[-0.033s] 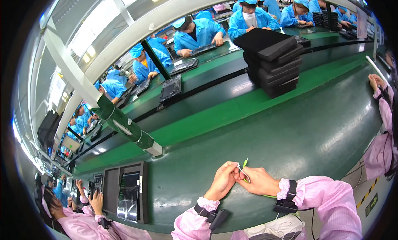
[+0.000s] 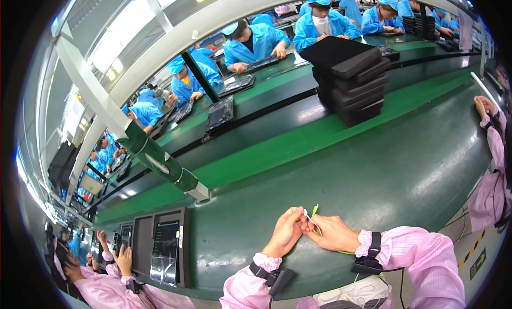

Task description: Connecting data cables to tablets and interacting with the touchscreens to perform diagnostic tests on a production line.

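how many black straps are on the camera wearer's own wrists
2: the left strap sits just behind the left hand, the right strap just behind the right hand. The pink sleeves could hide more.

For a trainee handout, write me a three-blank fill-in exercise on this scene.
1. The thin cord between the left hand and the right hand is ____.
2. The slim piece poking up just above the right hand is bright ____.
3. In the picture, the stack of black trays stands to the ____ of the white-and-green post.

Missing words: white; green; right.
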Demonstrator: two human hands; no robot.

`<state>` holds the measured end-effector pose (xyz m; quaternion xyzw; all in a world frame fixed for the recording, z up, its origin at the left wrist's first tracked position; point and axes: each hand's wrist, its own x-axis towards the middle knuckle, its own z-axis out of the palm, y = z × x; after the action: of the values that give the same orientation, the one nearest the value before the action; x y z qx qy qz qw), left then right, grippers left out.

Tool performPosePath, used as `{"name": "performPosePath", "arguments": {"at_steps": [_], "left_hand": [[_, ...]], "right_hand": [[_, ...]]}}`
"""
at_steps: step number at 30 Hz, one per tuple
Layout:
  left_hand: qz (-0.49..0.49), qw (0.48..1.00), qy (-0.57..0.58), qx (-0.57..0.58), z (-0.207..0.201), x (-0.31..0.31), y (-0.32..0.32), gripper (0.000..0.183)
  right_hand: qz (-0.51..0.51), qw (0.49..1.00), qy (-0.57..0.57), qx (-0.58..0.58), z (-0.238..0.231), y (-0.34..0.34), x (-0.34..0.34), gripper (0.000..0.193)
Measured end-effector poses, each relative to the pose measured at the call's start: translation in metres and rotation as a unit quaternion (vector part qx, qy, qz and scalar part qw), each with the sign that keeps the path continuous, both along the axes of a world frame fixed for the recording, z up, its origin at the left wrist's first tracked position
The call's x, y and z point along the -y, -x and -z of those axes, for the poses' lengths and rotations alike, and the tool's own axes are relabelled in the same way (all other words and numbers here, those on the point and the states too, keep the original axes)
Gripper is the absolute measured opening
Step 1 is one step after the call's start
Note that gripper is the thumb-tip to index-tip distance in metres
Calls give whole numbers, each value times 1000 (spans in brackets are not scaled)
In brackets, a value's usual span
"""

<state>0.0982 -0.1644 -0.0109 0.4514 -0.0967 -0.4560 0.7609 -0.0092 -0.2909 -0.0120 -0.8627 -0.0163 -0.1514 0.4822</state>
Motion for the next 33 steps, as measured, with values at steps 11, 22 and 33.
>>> {"name": "performPosePath", "arguments": {"at_steps": [11, 22, 33], "left_hand": [[-86, 895, 273, 342, -131, 9, 95, 31], [-265, 823, 451, 223, -186, 8, 169, 48], [-200, 853, 363, 319, -200, -2, 166, 44]], "right_hand": [[-6, 1000, 1, -4, 14, -1, 3, 18], [-2, 999, -10, -38, -1, -2, -1, 22], [-14, 999, 2, -38, -6, 0, -1, 17]]}}
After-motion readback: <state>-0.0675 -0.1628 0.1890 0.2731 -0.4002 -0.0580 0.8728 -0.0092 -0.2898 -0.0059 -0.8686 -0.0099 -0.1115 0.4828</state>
